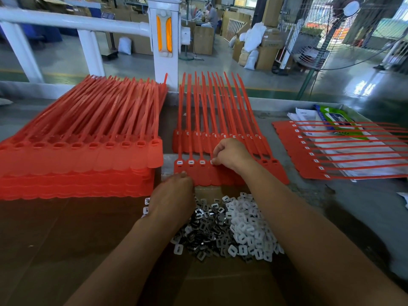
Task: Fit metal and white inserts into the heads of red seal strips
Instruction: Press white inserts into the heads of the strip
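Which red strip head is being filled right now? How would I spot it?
Start at the tall red stack on the left; the flat sheet just right of it lies nearest the insert pile. Along its heads, three from the left show white inserts; the fourth head, where the right hand pinches another, is it.

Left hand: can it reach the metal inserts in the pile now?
Probably yes. The left hand sits at the pile's left edge, with the metal inserts right beside it and nothing over them. The right hand, pinching a white insert at the strip heads, is out of the way.
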`<action>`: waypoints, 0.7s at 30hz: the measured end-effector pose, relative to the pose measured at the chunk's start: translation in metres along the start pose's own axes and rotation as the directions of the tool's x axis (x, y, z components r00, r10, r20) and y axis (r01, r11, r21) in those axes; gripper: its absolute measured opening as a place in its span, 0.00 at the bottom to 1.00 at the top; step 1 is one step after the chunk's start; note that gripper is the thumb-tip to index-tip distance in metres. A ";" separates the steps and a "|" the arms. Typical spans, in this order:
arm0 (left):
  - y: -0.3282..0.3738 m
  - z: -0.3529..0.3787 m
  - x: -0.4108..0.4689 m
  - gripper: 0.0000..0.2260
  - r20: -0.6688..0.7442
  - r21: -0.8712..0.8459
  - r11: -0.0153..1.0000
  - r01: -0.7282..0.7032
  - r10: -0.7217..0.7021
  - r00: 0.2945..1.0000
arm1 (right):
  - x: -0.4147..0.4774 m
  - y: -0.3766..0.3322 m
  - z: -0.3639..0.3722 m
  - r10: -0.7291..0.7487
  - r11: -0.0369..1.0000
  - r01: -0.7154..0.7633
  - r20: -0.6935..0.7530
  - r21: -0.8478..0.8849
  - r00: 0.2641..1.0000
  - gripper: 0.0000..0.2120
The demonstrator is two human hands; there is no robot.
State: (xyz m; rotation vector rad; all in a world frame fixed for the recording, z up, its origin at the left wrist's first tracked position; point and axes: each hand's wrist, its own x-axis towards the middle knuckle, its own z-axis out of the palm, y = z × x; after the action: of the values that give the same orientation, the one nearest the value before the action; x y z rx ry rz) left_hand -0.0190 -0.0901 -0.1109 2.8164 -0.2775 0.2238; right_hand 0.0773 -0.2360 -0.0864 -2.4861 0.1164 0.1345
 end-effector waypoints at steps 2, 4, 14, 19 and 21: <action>0.000 0.000 0.000 0.13 -0.001 0.001 1.000 0.000 0.000 1.000 | 0.002 -0.005 -0.003 0.022 0.999 -0.021 0.030 -0.031 0.999 0.05; 0.000 0.000 0.000 0.13 0.001 -0.003 1.000 0.003 -0.003 1.000 | 0.003 -0.010 -0.005 0.038 0.997 -0.033 0.057 -0.077 0.998 0.09; -0.001 0.000 0.000 0.11 -0.013 -0.008 1.000 -0.008 0.008 1.000 | 0.003 -0.006 -0.003 0.025 0.999 -0.023 0.038 -0.043 0.999 0.08; -0.001 0.000 0.000 0.11 -0.012 -0.010 1.000 -0.008 0.008 1.000 | 0.004 -0.003 -0.001 0.011 1.000 -0.010 0.039 -0.021 0.999 0.07; -0.001 0.000 0.000 0.10 -0.003 -0.010 1.000 -0.007 0.007 1.000 | 0.004 -0.002 -0.001 0.004 1.000 -0.003 0.035 -0.014 0.999 0.06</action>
State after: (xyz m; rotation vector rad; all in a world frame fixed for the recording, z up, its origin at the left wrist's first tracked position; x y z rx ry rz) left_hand -0.0191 -0.0896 -0.1110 2.8051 -0.2875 0.2269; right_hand 0.0816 -0.2356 -0.0851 -2.4964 0.1051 0.1814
